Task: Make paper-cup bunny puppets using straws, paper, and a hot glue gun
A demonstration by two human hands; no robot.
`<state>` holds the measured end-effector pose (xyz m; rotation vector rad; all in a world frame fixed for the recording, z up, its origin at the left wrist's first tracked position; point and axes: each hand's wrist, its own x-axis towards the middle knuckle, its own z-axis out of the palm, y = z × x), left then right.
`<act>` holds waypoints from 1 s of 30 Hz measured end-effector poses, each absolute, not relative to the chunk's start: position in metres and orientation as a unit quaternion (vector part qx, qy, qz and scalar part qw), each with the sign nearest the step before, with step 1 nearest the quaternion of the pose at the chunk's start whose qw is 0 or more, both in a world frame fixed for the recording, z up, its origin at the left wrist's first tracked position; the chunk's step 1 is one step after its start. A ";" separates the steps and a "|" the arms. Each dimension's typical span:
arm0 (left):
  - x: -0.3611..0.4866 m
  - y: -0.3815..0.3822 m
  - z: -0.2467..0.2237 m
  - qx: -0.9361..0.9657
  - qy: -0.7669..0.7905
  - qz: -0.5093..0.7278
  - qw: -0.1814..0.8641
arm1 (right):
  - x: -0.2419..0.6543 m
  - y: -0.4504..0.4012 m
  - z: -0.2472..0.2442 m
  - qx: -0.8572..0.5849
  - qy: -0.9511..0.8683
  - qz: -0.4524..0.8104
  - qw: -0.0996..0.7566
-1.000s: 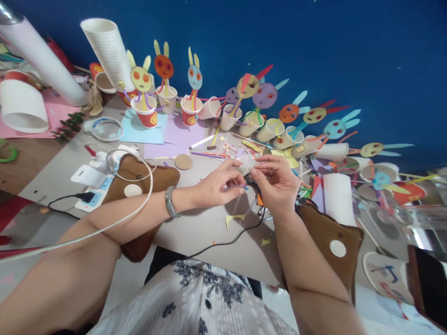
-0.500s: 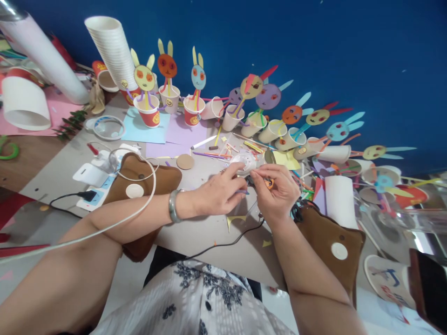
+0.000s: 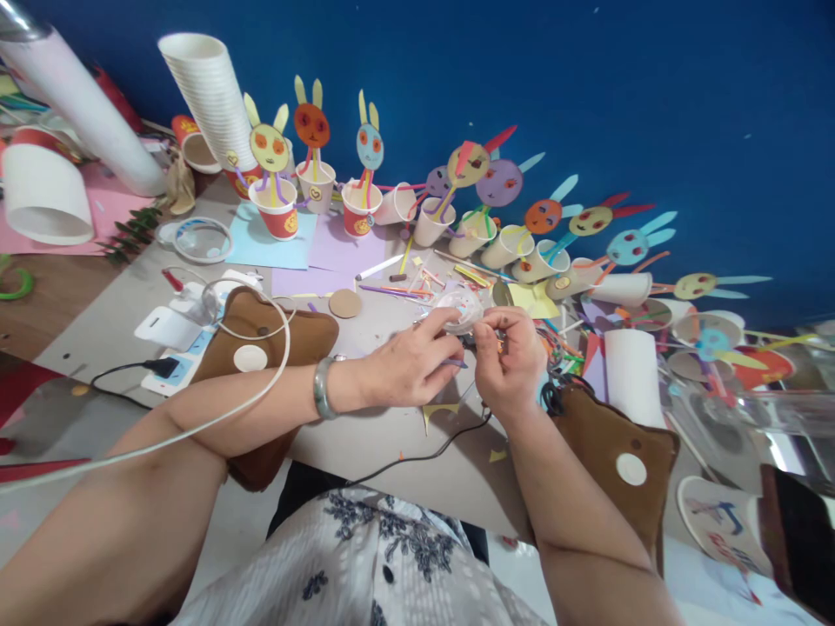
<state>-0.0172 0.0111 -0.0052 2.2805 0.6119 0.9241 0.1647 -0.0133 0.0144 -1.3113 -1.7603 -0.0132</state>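
Note:
My left hand [image 3: 417, 363] is closed, with the end of a thin purple strip [image 3: 457, 362] sticking out between thumb and fingers. Its index finger reaches to a clear round thing [image 3: 462, 306], a roll or small dish, I cannot tell which. Just right of it, my right hand [image 3: 511, 358] is curled in a pinch, and what its fingertips hold is too small or hidden to make out. Under the hands a yellow paper scrap [image 3: 441, 416] and a black cable [image 3: 450, 446] lie on the grey table.
Paper cups with rabbit-faced paper figures [image 3: 274, 209] line the blue wall. A tall cup stack [image 3: 205, 91] leans at back left. Brown padded pouches [image 3: 606, 452] lie on both sides. A white cable crosses over my left arm to a power strip [image 3: 170, 382]. Pens and scraps lie behind my hands.
My right hand has turned and its fingers have curled in more, slightly apart from my left. An orange bit by its palm is now mostly covered. My left hand has barely moved.

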 end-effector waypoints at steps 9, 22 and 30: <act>-0.018 0.014 0.000 0.812 0.237 0.336 0.415 | 0.166 -0.013 0.015 -0.544 -0.711 0.022 0.445; -0.017 0.017 0.006 0.772 0.225 0.343 0.486 | 0.166 -0.013 0.022 -0.576 -0.608 0.249 0.485; -0.018 0.019 0.006 0.766 0.235 0.352 0.484 | 0.167 -0.010 0.017 -0.567 -0.592 0.231 0.525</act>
